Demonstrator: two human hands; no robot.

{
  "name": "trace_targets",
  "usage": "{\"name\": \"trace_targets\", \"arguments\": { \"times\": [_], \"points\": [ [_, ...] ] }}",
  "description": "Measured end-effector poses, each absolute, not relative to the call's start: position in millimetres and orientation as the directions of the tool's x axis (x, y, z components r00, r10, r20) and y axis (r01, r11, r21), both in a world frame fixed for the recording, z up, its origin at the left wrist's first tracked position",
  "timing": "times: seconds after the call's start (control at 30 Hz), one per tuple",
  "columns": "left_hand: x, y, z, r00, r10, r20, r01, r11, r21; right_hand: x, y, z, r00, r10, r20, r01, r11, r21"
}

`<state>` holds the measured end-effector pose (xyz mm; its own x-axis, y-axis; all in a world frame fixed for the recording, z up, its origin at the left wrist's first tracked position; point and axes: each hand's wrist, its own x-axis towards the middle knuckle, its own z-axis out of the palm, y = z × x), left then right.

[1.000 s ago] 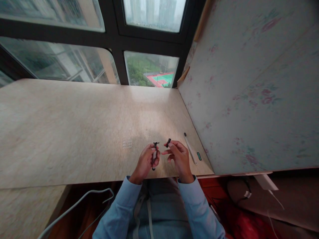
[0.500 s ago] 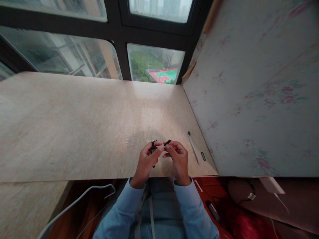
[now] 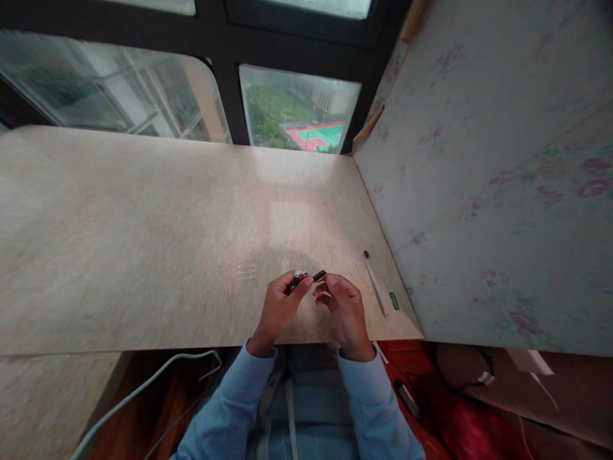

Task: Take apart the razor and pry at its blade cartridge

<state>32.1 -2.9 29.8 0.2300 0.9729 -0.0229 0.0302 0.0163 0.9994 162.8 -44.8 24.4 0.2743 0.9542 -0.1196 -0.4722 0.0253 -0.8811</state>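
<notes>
- The left hand (image 3: pixel 278 305) is closed in a narrow pinch around a small dark tool (image 3: pixel 297 278) with a silvery, pale-flecked end at its far side; the fingers cover most of it, so its full length is hidden.
- The right hand (image 3: pixel 347 305) pinches a small black piece (image 3: pixel 320 276) between thumb and fingertips; the piece sits tilted, its right end farther away than its left; the other fingers curl loosely below.
- The black piece lies between the two hands, just right of the dark tool, near the left thumb; whether thumb and piece touch, I cannot tell.
- Both hands are over the near part of the pale, mottled surface (image 3: pixel 143 243); blue sleeves (image 3: pixel 371 390) reach in from the near side.
- Left of the hands, a clear ribbed item (image 3: pixel 246 271) lies flat on the surface.
- Right of the hands, a slim white stick (image 3: pixel 377 285) lies slantwise, its dark tip at the far end; just right of it rests a small dark piece with a green edge (image 3: pixel 394 301).
- A flowered wall (image 3: pixel 479 191) borders the right side; a dark window frame (image 3: pixel 225 108) stands along the far side.
</notes>
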Motion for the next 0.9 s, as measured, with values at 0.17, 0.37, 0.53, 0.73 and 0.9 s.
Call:
{"name": "trace_targets", "arguments": {
  "times": [0.17, 0.37, 0.53, 0.73, 0.9],
  "points": [
    [18, 10, 26, 0.384, 0.899, 0.212, 0.162, -0.291, 0.943, 175, -48, 25, -0.025, 0.983, -0.183, -0.589, -0.163, -0.792],
    [10, 20, 22, 0.497, 0.802, 0.331, 0.176, -0.467, 0.866, 177, -48, 10, -0.164, 0.958, -0.237, -0.623, -0.287, -0.728],
    [9, 22, 19, 0.520, 0.784, 0.339, 0.144, -0.472, 0.870, 176, -47, 1, -0.187, 0.955, -0.232, -0.659, -0.297, -0.691],
    [9, 13, 22, 0.449, 0.877, 0.171, 0.166, -0.270, 0.949, 167, -46, 2, -0.064, 0.971, -0.232, -0.751, -0.200, -0.630],
    [13, -5, 23, 0.518, 0.855, -0.020, -0.108, 0.088, 0.990, 155, -46, 12, 0.147, 0.971, -0.191, -0.748, -0.017, -0.663]
  ]
}}
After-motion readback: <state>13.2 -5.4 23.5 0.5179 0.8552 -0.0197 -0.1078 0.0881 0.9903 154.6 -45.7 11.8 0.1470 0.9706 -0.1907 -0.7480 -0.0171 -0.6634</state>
